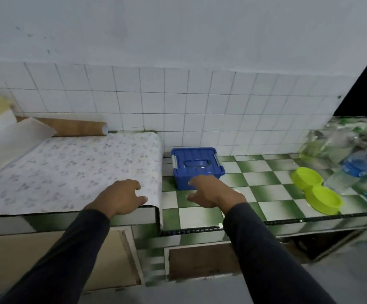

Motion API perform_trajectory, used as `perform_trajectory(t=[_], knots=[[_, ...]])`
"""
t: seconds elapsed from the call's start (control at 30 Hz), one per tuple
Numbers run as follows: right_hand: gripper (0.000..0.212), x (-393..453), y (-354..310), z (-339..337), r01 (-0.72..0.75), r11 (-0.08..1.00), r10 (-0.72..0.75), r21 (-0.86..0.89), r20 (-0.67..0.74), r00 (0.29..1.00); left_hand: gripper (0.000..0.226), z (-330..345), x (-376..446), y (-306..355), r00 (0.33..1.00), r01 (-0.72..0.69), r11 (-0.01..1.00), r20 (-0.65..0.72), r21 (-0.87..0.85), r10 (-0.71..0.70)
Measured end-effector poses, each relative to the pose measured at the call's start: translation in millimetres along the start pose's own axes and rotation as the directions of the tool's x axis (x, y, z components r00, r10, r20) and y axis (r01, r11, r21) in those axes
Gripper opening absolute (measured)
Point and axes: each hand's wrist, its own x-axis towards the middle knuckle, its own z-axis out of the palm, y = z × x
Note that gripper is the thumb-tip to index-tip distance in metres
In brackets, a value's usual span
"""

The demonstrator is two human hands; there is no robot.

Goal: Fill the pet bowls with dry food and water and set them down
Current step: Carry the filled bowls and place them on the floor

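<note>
Against the desk's back edge sits our blue box (196, 166), rigid, probably light; our right hand (213, 191), loosely spread and empty, should take its lid handle, left hand (121, 197) resting relaxed.

No legible text, label, brand or number anywhere.

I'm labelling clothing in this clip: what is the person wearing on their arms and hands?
Both arms wear long dark sleeves, plain and unmarked, ending at the wrists. The left hand and right hand are bare: no gloves, rings or watch visible.
</note>
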Motion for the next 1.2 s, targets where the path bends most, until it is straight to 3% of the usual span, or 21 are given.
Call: perform_trajectory(t=[0.33, 0.73, 0.93, 1.07, 1.2], knots=[[0.056, -45.8, 149.2, 3.5, -0.255, 0.96, 0.264, 0.117, -0.072, 0.962, 0.06, 56.8, 51.0, 143.3, 0.958, -0.267, 0.954, 0.141, 0.135, 0.248], [0.051, -96.2, 308.9, 5.6, -0.552, 0.811, 0.57, 0.192, -0.052, 0.82, 0.059, 128.1, 121.9, 326.4, 0.825, -0.543, 0.827, 0.276, 0.143, 0.494], [0.047, -103.7, 376.9, -7.7, -0.652, 0.719, 0.675, 0.24, -0.018, 0.738, 0.057, 154.8, 166.4, 405.7, 0.746, -0.646, 0.745, 0.348, 0.166, 0.568], [0.034, -97.4, 414.2, -12.1, -0.696, 0.662, 0.721, 0.278, 0.017, 0.693, 0.058, 170.4, 199.6, 451.6, 0.697, -0.691, 0.698, 0.433, 0.189, 0.572], [0.042, -94.6, 450.0, -11.1, -0.726, 0.586, 0.772, 0.359, 0.024, 0.635, 0.059, 189.4, 226.5, 491.7, 0.67, -0.712, 0.677, 0.467, 0.186, 0.576]])
